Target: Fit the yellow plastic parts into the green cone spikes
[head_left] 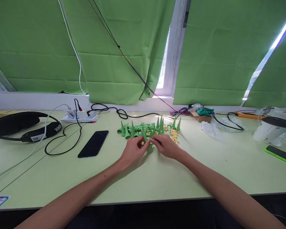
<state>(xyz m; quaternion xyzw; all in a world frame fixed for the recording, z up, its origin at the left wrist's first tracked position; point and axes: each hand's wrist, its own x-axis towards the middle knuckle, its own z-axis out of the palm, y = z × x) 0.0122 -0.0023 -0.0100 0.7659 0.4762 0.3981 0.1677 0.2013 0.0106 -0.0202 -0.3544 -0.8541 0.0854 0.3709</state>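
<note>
My left hand (135, 149) is closed round a green cone-shaped piece (144, 135), with a small yellow piece (142, 143) showing by its fingers. My right hand (165, 145) meets it from the right, thumb and fingertips pinched at a small yellow piece (151, 142). Just behind the hands lies a pile of green plastic pieces (138, 128); several green cones stand upright around it. Small yellow pegs (174, 135) are heaped to the right of the green pile, behind my right hand.
A black phone (93, 144) and black cable lie left of the hands, with a headset (41, 132) and power strip (79, 116) farther off. At right are plastic bags (211, 129), a small cardboard box (200, 117), a lidded cup (271, 131) and a green-edged phone (281, 155).
</note>
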